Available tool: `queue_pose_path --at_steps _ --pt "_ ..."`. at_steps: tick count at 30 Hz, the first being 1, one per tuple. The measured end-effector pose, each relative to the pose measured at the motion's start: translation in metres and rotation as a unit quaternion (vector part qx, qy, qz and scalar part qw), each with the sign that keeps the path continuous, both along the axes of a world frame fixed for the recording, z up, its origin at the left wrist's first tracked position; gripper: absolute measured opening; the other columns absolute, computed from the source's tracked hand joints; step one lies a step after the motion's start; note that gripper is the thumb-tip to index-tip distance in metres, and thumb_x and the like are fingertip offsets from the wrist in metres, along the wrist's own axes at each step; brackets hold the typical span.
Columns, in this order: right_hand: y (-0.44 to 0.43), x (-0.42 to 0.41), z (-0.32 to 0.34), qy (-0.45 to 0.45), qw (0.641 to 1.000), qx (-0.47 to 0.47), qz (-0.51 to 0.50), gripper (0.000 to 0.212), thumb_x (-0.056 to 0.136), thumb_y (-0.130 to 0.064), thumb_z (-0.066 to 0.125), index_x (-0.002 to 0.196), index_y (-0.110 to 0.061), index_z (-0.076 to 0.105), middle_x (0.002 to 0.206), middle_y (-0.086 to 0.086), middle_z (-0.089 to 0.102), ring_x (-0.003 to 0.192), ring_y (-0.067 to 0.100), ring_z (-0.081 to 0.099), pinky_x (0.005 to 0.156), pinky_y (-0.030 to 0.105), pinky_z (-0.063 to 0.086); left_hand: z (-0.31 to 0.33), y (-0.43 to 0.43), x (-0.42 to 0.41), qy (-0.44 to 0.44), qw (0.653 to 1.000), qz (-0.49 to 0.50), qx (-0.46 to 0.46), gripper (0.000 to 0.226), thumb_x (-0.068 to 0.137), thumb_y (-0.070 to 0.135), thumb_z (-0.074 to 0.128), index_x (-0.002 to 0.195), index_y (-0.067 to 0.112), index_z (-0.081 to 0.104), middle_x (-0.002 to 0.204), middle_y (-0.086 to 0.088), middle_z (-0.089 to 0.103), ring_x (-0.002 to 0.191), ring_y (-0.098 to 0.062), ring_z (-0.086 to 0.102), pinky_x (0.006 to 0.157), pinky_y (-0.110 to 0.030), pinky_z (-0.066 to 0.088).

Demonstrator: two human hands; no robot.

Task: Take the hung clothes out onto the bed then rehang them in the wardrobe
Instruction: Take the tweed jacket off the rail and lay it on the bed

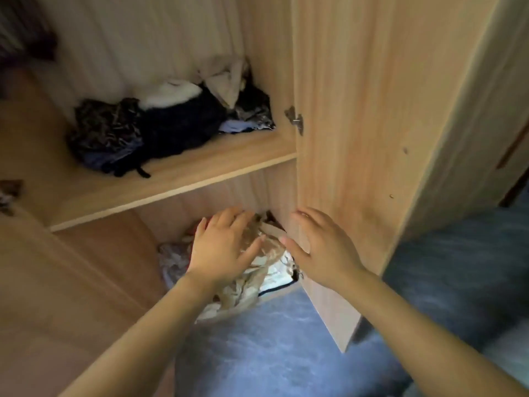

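Reaching into lower wardrobe compartment point(120, 239): left hand point(223, 247) spread flat on crumpled pale garment pile point(257, 270), right hand point(323, 247) open, empty, by door point(357, 138); scoop w/ both from underneath

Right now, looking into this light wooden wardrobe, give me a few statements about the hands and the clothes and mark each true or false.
1. The left hand rests open on the crumpled pale patterned clothes in the lower compartment. True.
2. The right hand grips a hanger. False: it is open, empty, beside the light wooden door.
3. The upper wooden shelf is bare. False: dark bundled clothes lie there.
4. The door stands open. True.
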State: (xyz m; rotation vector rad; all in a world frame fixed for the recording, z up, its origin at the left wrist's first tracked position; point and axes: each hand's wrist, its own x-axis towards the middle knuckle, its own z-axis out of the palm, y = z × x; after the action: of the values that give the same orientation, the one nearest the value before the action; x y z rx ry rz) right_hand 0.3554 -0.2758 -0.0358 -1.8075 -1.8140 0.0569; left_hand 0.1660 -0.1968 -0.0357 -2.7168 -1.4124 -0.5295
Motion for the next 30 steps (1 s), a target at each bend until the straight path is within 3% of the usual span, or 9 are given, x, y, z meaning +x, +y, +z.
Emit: queue_pose_path --at_steps 4,9,15,24,30 --pt "0.09 -0.049 0.046 0.003 0.997 0.041 0.07 0.064 0.089 -0.057 0.038 0.135 -0.013 0.048 0.144 0.002 0.041 0.132 0.019 0.037 0.104 0.032 0.033 0.049 0.056 -0.063 -0.007 0.995 0.088 0.053 0.068 0.085 0.066 0.025 0.13 0.023 0.051 0.127 -0.004 0.055 0.116 -0.029 0.051 0.1 -0.051 0.037" --pt "0.193 -0.101 0.103 0.002 0.985 0.099 0.139 0.065 0.089 -0.06 0.038 0.136 -0.017 0.045 0.145 0.0 0.039 0.131 0.019 0.039 0.105 0.037 0.037 0.114 0.121 -0.124 -0.029 0.978 0.166 0.125 0.068 0.084 0.066 0.023 0.134 0.027 0.047 0.131 0.001 0.052 0.122 -0.025 0.047 0.103 -0.052 0.034" --pt "0.302 -0.149 0.191 -0.02 0.96 0.166 0.225 0.057 0.094 -0.052 0.038 0.14 -0.018 0.039 0.148 -0.003 0.034 0.136 0.013 0.029 0.106 0.026 0.028 0.2 0.205 -0.169 -0.024 0.947 0.215 0.236 0.063 0.086 0.063 0.027 0.131 0.024 0.05 0.125 -0.003 0.055 0.115 -0.025 0.051 0.093 -0.051 0.043" --pt "0.439 -0.23 0.32 0.049 0.898 0.272 0.342 0.052 0.093 -0.049 0.042 0.132 -0.016 0.049 0.137 0.001 0.048 0.123 0.018 0.045 0.095 0.025 0.035 0.326 0.285 -0.243 0.002 0.872 0.334 0.357 0.064 0.087 0.064 0.028 0.134 0.024 0.046 0.123 -0.006 0.054 0.111 -0.027 0.052 0.088 -0.047 0.047" --pt "0.481 -0.302 0.408 0.051 0.853 0.342 0.391 0.051 0.093 -0.049 0.044 0.129 -0.014 0.052 0.132 0.006 0.051 0.121 0.023 0.048 0.097 0.03 0.038 0.392 0.294 -0.305 0.031 0.815 0.402 0.416 0.065 0.082 0.064 0.028 0.127 0.023 0.052 0.118 -0.008 0.056 0.109 -0.031 0.054 0.085 -0.043 0.047"
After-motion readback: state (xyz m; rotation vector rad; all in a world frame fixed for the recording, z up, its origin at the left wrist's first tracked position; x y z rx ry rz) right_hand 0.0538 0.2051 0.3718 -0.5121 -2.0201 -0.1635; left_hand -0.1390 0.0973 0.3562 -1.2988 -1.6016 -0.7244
